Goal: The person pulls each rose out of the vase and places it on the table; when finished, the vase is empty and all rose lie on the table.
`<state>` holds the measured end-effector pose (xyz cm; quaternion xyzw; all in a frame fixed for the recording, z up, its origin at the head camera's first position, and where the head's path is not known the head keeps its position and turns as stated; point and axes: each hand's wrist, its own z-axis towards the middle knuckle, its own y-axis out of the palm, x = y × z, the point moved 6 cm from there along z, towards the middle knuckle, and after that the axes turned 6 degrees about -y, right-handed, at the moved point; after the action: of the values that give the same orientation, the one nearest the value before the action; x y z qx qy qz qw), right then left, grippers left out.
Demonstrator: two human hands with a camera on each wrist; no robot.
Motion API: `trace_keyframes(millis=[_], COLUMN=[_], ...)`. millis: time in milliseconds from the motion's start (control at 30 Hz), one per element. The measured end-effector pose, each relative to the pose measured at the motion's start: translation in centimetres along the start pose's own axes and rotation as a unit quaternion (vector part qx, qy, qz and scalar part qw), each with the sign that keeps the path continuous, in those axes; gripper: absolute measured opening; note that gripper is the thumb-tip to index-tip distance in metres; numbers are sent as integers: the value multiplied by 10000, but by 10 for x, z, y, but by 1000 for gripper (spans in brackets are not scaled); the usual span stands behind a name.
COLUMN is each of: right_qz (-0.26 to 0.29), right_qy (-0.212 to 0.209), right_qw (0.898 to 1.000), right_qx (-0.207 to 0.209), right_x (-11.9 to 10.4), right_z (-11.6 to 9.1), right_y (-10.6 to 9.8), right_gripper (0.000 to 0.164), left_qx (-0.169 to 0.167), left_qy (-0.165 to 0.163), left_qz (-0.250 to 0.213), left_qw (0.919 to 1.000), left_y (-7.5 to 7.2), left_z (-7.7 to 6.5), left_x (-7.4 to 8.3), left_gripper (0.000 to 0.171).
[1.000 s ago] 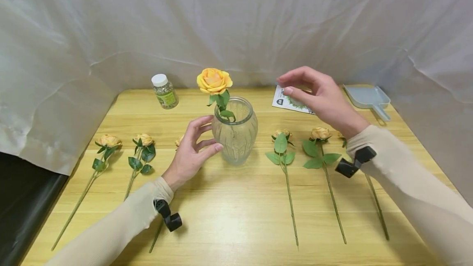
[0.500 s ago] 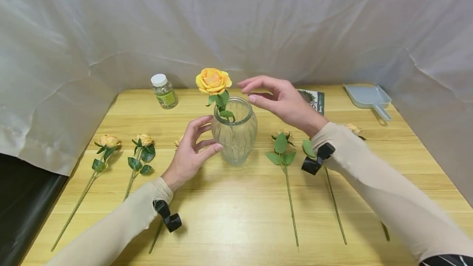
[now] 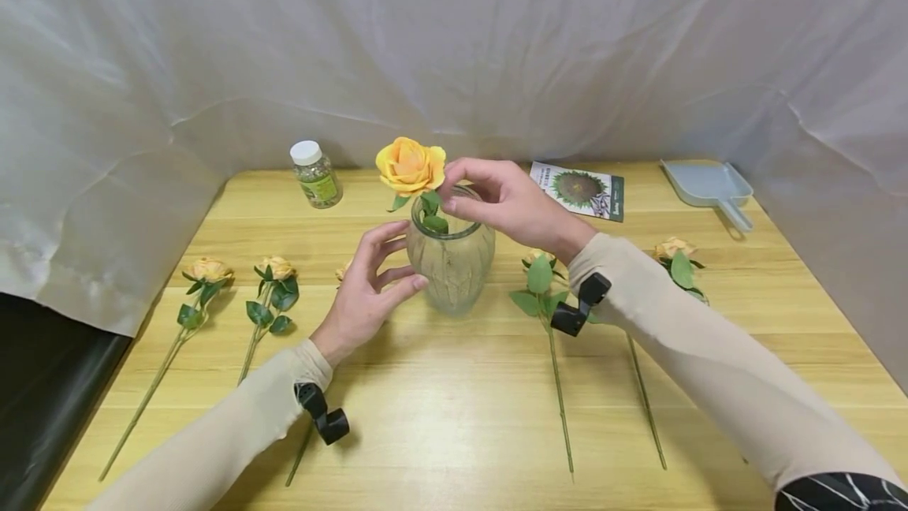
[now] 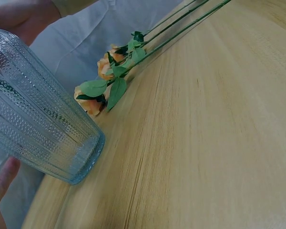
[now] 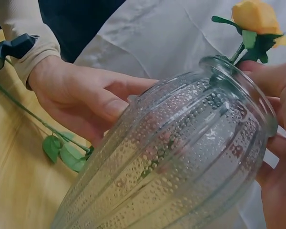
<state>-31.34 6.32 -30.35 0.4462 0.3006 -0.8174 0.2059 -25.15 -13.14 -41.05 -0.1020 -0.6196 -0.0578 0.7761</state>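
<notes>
A ribbed glass vase (image 3: pixel 454 278) stands upright mid-table, with one yellow rose (image 3: pixel 411 168) in it, leaning left over the rim. My left hand (image 3: pixel 365 290) holds the vase's left side, thumb in front and fingers behind. Above the rim, my right hand (image 3: pixel 507 199) has its thumb and fingertips pinching the rose just under its bloom. From the right wrist, the stem shows through the bumpy glass of the vase (image 5: pixel 167 157), and a fingertip lies against the leaves below the rose (image 5: pixel 257 16). The left wrist view catches the vase (image 4: pixel 43 114) down to its base.
Other yellow roses lie on the wooden table: one at far left (image 3: pixel 207 270), its neighbour (image 3: pixel 275 268), one partly under my left arm, and several at right, including a rose (image 3: pixel 539 273). Behind are a white-capped bottle (image 3: pixel 315 176), a printed packet (image 3: pixel 578 192) and a blue dustpan (image 3: pixel 705 184).
My right hand has come leftward from over the packet to the rose at the vase's mouth. The bloom has dipped and turned slightly. My left hand has stayed at the vase.
</notes>
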Motion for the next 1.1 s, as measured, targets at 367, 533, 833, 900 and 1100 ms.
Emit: trace_keyframes(millis=[367,533,833,900,1100], right_qz=[-38,-66,107,146,346], right_qy=[-161,-183,-370,-383,-546], right_qw=[9992,9993,9991,9984,9916], right_qx=[-370,-323,150,399,1119], right_x=[-1,-2,-9,-12,-25], right_z=[6,6,8,8,6], right_y=[7,7,-2,-6,-21], right_gripper=[4,7,14,14,12], left_qx=[23,21,27,39,42], left_qy=[-36,-44,-2,5,20], left_qz=[13,25,-36,-46,-43], left_qw=[10000,10000,10000,10000,10000], left_y=[0,-1,1,1,1], left_z=[1,0,0,0,-1], left_x=[-1,0,0,1,2], left_gripper=[78,78,78,78,78])
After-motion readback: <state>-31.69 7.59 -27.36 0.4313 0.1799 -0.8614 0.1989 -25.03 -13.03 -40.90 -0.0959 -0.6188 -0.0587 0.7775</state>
